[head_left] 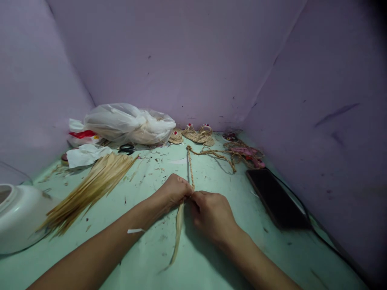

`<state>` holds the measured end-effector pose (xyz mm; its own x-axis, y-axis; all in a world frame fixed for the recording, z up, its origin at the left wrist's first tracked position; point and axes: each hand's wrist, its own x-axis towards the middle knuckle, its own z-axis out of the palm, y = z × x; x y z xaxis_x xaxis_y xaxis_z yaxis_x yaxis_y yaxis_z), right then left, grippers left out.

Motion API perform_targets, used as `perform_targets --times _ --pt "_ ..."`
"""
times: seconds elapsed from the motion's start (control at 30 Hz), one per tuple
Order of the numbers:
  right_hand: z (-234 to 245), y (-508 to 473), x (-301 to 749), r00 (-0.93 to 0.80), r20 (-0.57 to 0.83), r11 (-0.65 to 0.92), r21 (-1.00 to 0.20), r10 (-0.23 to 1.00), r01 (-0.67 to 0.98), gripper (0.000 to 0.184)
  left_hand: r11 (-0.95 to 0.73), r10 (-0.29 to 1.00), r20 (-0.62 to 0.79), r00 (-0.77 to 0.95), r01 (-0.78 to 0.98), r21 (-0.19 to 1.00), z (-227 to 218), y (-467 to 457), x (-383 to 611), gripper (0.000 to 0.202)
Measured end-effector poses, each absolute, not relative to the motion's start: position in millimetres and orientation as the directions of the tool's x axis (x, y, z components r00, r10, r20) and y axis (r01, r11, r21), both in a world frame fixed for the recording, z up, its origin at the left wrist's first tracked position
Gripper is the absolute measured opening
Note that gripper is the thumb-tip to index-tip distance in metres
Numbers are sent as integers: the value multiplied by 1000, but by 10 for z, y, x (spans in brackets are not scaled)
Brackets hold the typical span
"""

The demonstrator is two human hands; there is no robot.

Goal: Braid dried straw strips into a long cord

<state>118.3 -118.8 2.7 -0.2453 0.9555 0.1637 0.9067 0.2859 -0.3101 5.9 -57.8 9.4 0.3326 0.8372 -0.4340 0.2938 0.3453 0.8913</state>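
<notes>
My left hand [173,191] and my right hand [211,213] meet at the middle of the green table [211,257], both closed in a pinch on a braided straw cord [190,167]. The cord runs away from my hands toward the back of the table and curls right into a twisted length [216,154]. Loose flat straw ends [179,229] trail from between my hands toward me. A fan of dry straw strips [90,187] lies left of my left forearm.
Small woven straw sandals [198,135] stand by the back wall. A clear plastic bag [130,123], black scissors [127,149] and white tissue [86,155] lie at back left. A white bowl-like pot [18,217] sits at the left edge, a dark phone [276,197] on the right.
</notes>
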Motion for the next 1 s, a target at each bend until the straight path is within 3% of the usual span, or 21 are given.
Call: perform_targets --times 0.1,0.2,0.27,0.3,0.37,0.43,0.67,0.8,0.9,1.0 --pt "38 -1152 1234 -160 158 217 -484 974 848 20 337 824 -434 364 301 892 94 -546 26 6" --pt "37 -1061 1296 121 164 35 -718 979 695 28 326 798 -445 405 331 886 115 -531 -1 12" --pt "25 -991 1311 184 27 -61 -888 983 455 23 308 789 -432 437 327 893 124 -535 -14 15" --pt "17 -960 1308 134 -88 -125 -944 987 307 20 296 791 -420 446 322 899 125 -537 -18 15" --pt "2 -910 1287 -22 -285 -283 -956 958 76 16 272 797 -401 452 324 906 126 -538 -27 12" --pt "-12 -873 1264 -93 -363 -362 -932 927 27 14 246 795 -396 459 353 903 128 -526 -38 9" --pt "-94 -781 1265 -82 -294 -288 -955 952 74 13 -21 808 -344 478 607 795 181 -449 -128 11" --pt "-129 -783 1248 -33 -263 -259 -961 964 97 8 -50 856 -368 362 769 638 272 -505 -136 12" --pt "-125 -808 1212 -11 -266 -266 -963 964 42 8 -87 910 -293 293 826 557 310 -684 -46 9" --pt "-121 -827 1183 24 -267 -265 -963 963 -52 6 -96 945 -200 260 803 589 275 -925 90 6"
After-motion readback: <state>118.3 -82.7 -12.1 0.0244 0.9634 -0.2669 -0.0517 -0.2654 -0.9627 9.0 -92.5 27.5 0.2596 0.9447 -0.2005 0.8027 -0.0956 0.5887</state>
